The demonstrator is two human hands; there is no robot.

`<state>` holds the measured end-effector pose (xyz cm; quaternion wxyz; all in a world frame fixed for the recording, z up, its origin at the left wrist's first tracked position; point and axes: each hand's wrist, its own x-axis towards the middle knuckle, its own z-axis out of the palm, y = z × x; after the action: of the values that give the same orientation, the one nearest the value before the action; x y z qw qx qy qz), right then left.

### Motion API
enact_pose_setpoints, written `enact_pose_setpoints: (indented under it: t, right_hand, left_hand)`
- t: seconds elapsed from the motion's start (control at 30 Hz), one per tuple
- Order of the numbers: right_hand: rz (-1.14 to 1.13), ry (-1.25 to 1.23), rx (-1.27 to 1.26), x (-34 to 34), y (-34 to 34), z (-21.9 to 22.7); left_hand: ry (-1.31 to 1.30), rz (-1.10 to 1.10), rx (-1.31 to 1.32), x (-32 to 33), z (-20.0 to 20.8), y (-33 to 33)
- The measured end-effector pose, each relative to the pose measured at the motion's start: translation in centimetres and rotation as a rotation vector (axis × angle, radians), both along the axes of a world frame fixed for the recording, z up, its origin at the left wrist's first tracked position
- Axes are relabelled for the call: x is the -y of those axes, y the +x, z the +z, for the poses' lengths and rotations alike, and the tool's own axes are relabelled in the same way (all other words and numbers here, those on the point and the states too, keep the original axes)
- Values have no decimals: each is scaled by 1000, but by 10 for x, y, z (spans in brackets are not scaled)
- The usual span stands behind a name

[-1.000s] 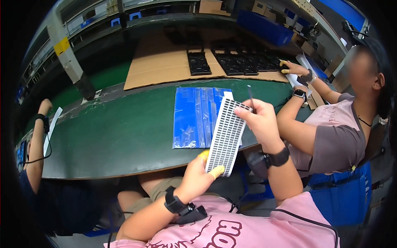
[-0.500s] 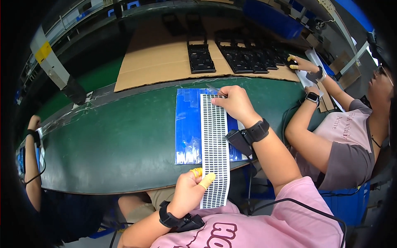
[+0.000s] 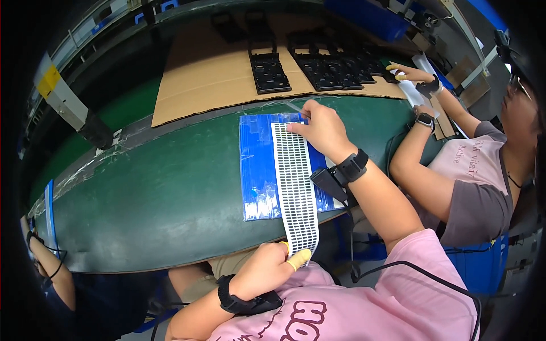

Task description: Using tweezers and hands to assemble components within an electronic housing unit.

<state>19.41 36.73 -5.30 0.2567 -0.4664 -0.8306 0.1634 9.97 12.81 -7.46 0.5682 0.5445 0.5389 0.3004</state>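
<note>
We see a long white strip point(image 3: 296, 187) with rows of small dark marks running from the centre of the frame down toward the lower middle. Right hand point(image 3: 319, 126), just above centre, presses the strip's far end flat, fingers point(image 3: 297, 127) together on it. Left hand point(image 3: 267, 268), lower middle, pinches the near end, fingers point(image 3: 298, 259) in yellow cots clamped on the strip past the table point(image 3: 148, 199) edge. Strip lies over a blue sheet point(image 3: 259, 165) on the green table. Cardboard point(image 3: 210, 79) with black trays point(image 3: 271, 73) sits at upper centre. A co-worker's hands point(image 3: 418, 77) are at upper right.
</note>
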Motion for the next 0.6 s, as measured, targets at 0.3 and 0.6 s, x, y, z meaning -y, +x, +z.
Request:
enact_pose_setpoints:
  t: [0.3,0.6]
  right_hand:
    - [452,-207,203,-7,-33,7]
    - [315,-129,91,-4,-4,5]
  left_hand:
    - [-130,-49,222,13,-45,8]
    - [59,-229,-346,60,7,-39]
